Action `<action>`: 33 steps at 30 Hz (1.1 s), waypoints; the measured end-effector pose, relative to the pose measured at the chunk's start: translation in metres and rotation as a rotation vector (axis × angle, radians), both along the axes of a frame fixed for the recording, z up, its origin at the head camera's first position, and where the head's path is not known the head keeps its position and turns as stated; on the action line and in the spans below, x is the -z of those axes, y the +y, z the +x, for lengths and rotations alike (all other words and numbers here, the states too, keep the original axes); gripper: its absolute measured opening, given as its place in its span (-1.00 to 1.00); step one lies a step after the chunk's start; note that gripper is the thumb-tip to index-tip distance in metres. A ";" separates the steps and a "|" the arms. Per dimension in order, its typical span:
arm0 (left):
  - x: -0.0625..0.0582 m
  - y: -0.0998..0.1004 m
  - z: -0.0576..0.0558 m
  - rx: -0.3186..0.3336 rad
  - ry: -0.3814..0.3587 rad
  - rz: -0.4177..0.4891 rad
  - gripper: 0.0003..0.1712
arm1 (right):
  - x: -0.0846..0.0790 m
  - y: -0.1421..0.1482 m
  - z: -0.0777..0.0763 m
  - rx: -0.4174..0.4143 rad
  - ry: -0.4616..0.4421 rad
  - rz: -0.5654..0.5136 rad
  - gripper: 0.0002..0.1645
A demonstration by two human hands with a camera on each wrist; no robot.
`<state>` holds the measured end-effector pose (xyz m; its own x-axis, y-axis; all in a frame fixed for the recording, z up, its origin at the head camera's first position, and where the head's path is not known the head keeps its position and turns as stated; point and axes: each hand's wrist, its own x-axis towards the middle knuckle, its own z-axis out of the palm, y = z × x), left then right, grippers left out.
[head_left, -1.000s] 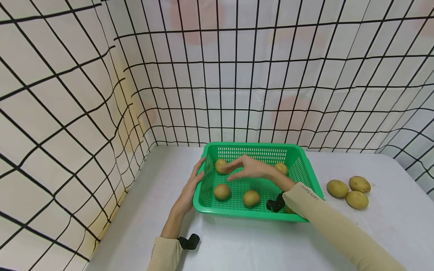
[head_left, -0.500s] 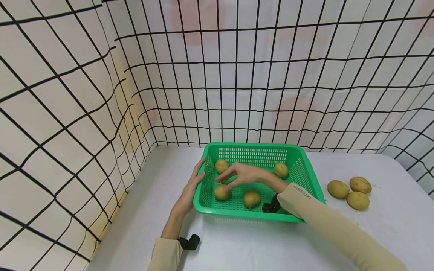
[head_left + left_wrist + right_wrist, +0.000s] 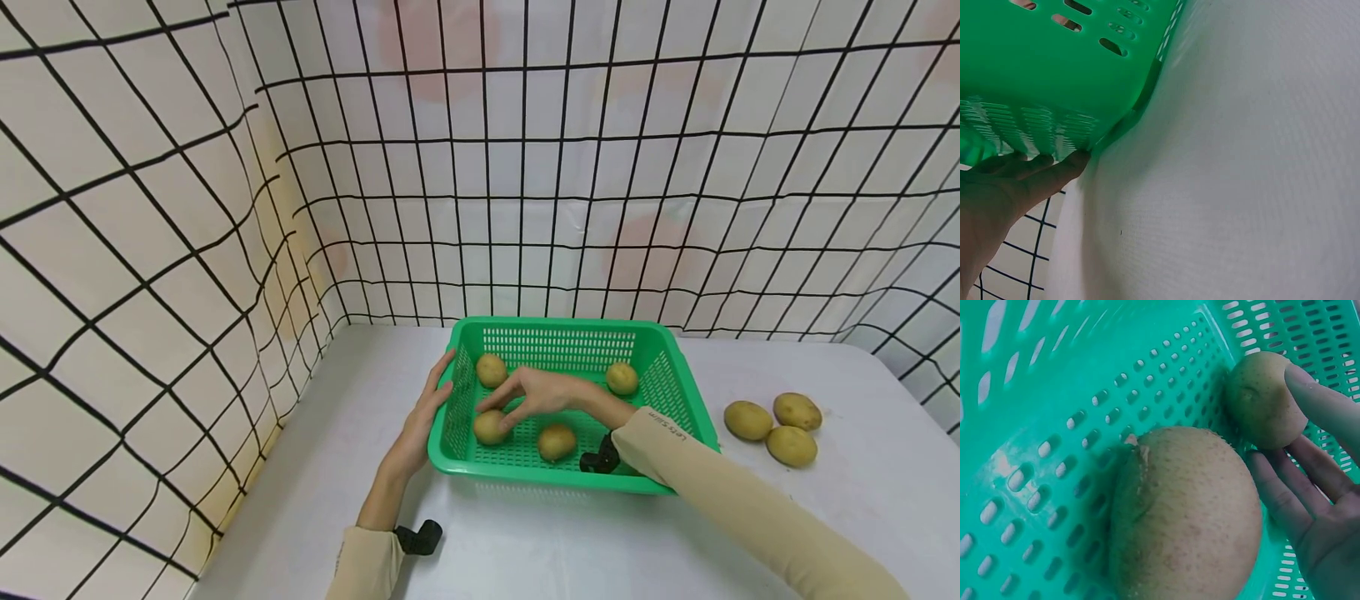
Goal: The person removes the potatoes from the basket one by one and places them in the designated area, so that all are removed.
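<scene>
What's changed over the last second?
The right hand has moved down and toward the person, to the near-left potato in the green basket. Apart from it a second ago, thumb and fingers now grip it. The left hand stays at the basket's left side; the three potatoes outside haven't moved.

We find the head view bright; a soft shadow fringes the basket [image 3: 551,478]; the right wrist view is dimmer, with some glare.
</scene>
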<state>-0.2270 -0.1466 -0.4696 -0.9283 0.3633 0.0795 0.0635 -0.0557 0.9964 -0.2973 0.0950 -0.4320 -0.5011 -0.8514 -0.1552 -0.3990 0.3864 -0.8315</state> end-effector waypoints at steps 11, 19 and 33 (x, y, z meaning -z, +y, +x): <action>0.000 0.001 0.000 -0.007 0.001 -0.005 -0.37 | 0.004 -0.002 0.001 -0.028 -0.003 -0.013 -0.42; -0.001 0.002 0.001 -0.017 0.004 -0.013 -0.37 | 0.006 -0.002 0.001 -0.042 -0.004 -0.029 -0.43; 0.000 0.001 0.001 -0.014 0.002 -0.010 -0.36 | 0.006 -0.001 0.002 -0.031 0.015 -0.044 -0.46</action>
